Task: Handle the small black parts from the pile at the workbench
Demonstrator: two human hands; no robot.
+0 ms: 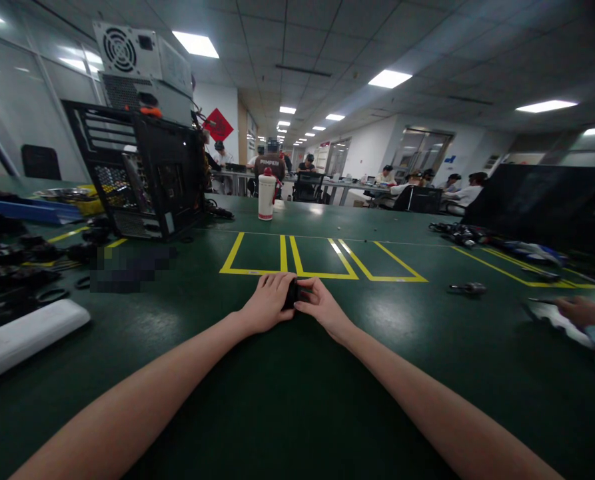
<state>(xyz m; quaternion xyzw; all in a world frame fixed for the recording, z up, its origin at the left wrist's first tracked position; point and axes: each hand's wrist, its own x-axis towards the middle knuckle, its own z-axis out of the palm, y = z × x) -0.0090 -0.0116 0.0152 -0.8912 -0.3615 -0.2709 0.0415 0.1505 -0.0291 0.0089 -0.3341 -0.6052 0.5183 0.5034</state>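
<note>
A small black object (pixel 291 294) is held between my two hands over the green table, just in front of the yellow-taped outlines. My left hand (pixel 268 301) wraps round its left side, fingers over the top and thumb below. From the right, my right hand (pixel 322 306) pinches at the object's edge with thumb and fingers bent. Most of the object is covered by my fingers, so its exact shape is hidden.
Yellow tape frames (pixel 322 275) mark the green table (pixel 297 413). An open computer case (pixel 144 173) stands back left, beside black parts and a white long box (pixel 32 337). A white bottle (pixel 266 195) stands behind. At right are a metal part (pixel 468 289) and another person's hand (pixel 584 312).
</note>
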